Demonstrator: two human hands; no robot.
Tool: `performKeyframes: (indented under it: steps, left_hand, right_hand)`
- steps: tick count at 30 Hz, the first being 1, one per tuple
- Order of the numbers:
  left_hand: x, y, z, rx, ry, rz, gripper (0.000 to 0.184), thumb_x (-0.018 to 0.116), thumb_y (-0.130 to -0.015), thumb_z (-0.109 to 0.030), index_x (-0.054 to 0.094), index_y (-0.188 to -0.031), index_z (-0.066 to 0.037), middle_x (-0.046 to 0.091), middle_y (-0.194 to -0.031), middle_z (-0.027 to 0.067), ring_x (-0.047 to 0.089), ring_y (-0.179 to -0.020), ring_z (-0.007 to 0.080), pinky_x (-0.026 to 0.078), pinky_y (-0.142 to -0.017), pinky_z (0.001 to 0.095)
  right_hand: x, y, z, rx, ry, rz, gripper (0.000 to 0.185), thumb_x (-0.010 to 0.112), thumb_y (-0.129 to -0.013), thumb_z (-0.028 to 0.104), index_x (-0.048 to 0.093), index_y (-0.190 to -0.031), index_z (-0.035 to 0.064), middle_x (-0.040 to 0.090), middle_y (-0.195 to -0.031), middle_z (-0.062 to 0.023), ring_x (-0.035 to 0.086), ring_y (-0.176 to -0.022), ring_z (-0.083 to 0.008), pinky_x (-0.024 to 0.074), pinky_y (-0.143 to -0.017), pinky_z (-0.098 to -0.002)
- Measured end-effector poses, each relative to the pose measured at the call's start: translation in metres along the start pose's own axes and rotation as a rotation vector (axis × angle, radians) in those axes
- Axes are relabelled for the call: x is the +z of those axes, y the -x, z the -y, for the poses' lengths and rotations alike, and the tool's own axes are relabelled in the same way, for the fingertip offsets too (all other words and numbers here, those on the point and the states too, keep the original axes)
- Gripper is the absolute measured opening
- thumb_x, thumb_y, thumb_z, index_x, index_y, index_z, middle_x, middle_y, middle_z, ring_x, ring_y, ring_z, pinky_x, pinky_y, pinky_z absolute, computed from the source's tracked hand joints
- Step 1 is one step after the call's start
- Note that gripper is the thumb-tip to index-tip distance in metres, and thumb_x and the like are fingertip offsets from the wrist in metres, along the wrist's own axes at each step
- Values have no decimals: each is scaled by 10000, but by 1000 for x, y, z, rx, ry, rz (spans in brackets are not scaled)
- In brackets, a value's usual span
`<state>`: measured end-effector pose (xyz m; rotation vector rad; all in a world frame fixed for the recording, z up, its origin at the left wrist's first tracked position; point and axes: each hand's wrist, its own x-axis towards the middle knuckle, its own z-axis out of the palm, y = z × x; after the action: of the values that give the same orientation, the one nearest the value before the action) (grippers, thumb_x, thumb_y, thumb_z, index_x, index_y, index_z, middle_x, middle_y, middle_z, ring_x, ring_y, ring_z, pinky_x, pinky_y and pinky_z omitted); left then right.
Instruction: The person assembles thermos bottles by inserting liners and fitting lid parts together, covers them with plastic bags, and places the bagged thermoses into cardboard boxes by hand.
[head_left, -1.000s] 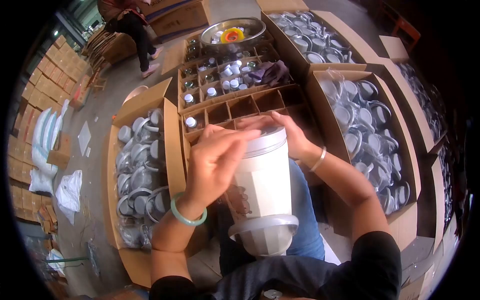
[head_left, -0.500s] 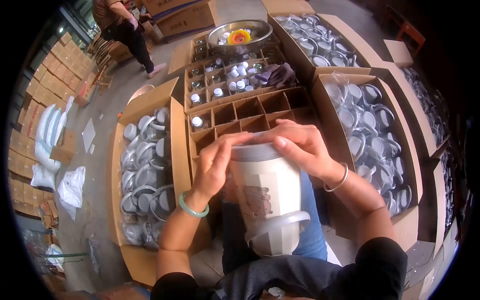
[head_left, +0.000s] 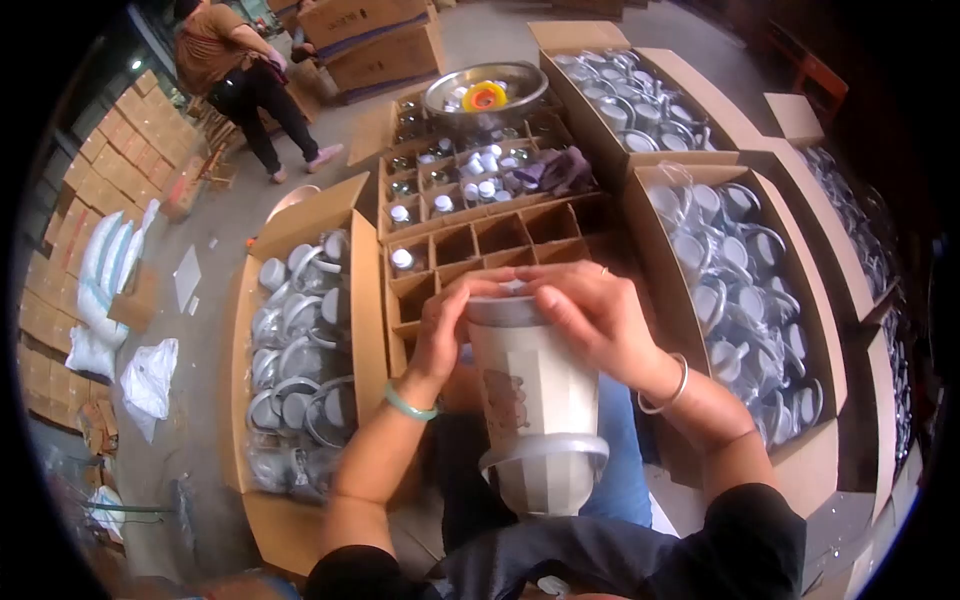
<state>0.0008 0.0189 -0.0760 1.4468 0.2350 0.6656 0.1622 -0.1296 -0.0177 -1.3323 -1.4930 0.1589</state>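
Note:
A cream tumbler (head_left: 545,385) with faceted sides, a grey lid (head_left: 503,310) and a brown cartoon print stands upright in front of my body, between my legs. Its grey carry handle (head_left: 545,455) hangs down around the lower part. My left hand (head_left: 448,325) is curled round the left side of the lid, fingers over the top. From the right, my right hand (head_left: 585,305) grips the lid, its thumb along the near side. The fingertips of both hands meet over the lid, hiding most of its top.
Open cartons of grey handled lids stand at left (head_left: 300,350) and right (head_left: 740,300). Ahead is a divided carton (head_left: 475,240) with white-capped bottles, dark purple gloves (head_left: 555,172) and a metal bowl (head_left: 487,90). A person (head_left: 250,85) stands at the far left.
The tumbler has turned slightly, its print moving left, and its handle now sits more level. Both hands stay on the lid. The view has tilted up a little, showing more of the person behind.

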Motion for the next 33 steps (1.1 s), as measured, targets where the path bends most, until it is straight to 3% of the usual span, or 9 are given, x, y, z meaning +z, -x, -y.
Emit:
performKeyframes:
  steps: [7, 9, 15, 17, 21, 25, 27, 31, 33]
  left_hand:
    - [-14, 15, -14, -55, -59, -150, 465, 335, -1028, -252, 675, -1011, 64, 681, -1104, 147, 627, -1027, 222, 472, -935, 342]
    - [-8, 13, -28, -3, -326, -145, 423, 382, -1035, -243, 668, -1015, 68, 695, -1037, 124, 641, -979, 202, 478, -896, 321]
    - [40, 7, -84, 438, -1168, -61, 227, 624, -909, -150, 677, -1070, 2, 699, -929, 167, 682, -838, 322, 543, -740, 388]
    - [25, 6, -64, 362, -1044, -89, 244, 538, -965, -183, 676, -1060, -6, 694, -988, 167, 680, -884, 307, 535, -758, 394]
    - [-24, 4, 20, -134, 354, -69, 469, 388, -1045, -339, 608, -1243, 24, 615, -1289, 174, 570, -1226, 260, 431, -1055, 390]
    - [-26, 5, -4, -87, 148, -190, 648, 325, -1030, -486, 453, -1423, 13, 449, -1485, 155, 398, -1391, 254, 280, -1167, 405]
    - [-3, 12, -17, -15, 134, -50, 664, 278, -1039, -493, 413, -1453, 9, 411, -1514, 148, 366, -1411, 270, 263, -1175, 409]
    - [-32, -17, 16, -186, 59, 272, 721, 262, -1025, -566, 401, -1455, -4, 398, -1513, 161, 408, -1374, 283, 306, -1157, 401]
    - [-47, -18, 6, -381, 300, 7, 844, 239, -978, -679, 388, -1455, 1, 408, -1498, 185, 430, -1354, 280, 312, -1156, 419]
  right_hand:
    - [20, -23, -33, 20, -222, 214, 246, 612, -962, 247, 739, -1009, 42, 743, -955, -130, 725, -875, -243, 407, -1027, -523]
    - [13, -19, -52, 134, -449, 309, 307, 572, -987, 311, 755, -1029, 68, 709, -1162, -122, 617, -1196, -257, 264, -1130, -550]
    - [65, 15, -129, 265, -1528, 176, 405, 528, -995, 387, 700, -990, 20, 360, -1535, -211, 561, -1228, -281, 466, -1008, -386]
    - [52, 11, -104, 285, -1469, 148, 367, 508, -1006, 336, 701, -1024, 25, 435, -1490, -193, 584, -1196, -290, 471, -1006, -390]
    - [9, -9, 9, -92, 170, 203, 388, 552, -980, 267, 612, -1267, 13, 596, -1310, -188, 566, -1225, -311, 426, -1032, -437]
    - [-2, -20, -28, -136, -121, 164, 445, 454, -1021, 295, 552, -1318, -22, 616, -1269, -202, 574, -1198, -366, 421, -1034, -447]
    - [-4, -11, -41, 564, -500, 389, 451, 433, -1028, 317, 584, -1267, -33, 655, -1186, -211, 631, -1111, -360, 476, -971, -427]
    - [17, -26, 26, -258, 51, 191, 446, 436, -1030, 336, 586, -1249, -21, 634, -1181, -248, 615, -1086, -399, 487, -956, -439]
    - [1, -36, -7, -137, -10, 194, 486, 425, -1033, 381, 587, -1261, -17, 639, -1190, -236, 615, -1138, -342, 487, -964, -422]
